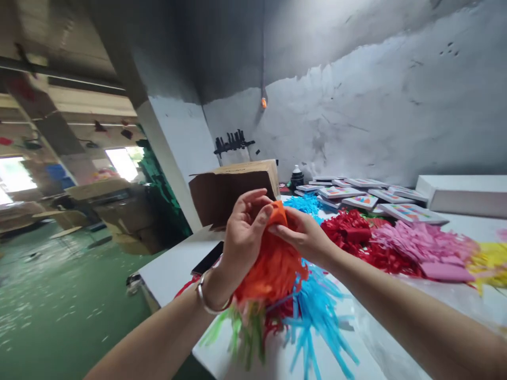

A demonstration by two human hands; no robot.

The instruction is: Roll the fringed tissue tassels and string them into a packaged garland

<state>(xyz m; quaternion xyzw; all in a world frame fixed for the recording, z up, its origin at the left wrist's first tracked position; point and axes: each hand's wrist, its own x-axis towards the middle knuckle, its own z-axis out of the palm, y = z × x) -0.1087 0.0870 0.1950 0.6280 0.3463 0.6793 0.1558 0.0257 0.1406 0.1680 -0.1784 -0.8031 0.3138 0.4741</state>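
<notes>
An orange tissue-paper tassel (273,269) hangs between my hands over the near edge of the table. My left hand (247,227) pinches its gathered top from the left, a bangle on the wrist. From the right, the fingertips of my right hand (299,232) close on the same folded top. Below and behind the orange fringe lie a blue fringed tassel (317,311) and a green one (237,324), with dark red strands partly hidden between them. Red tassels (352,237) and pink tassels (423,240) are piled to the right of my right forearm.
An open cardboard box (233,192) stands behind my left hand, a dark phone-like slab (208,258) in front of it. Flat printed boxes (356,192), a dark bottle (297,178) and a long white box (463,192) line the wall. Yellow tassels (489,264) lie far right.
</notes>
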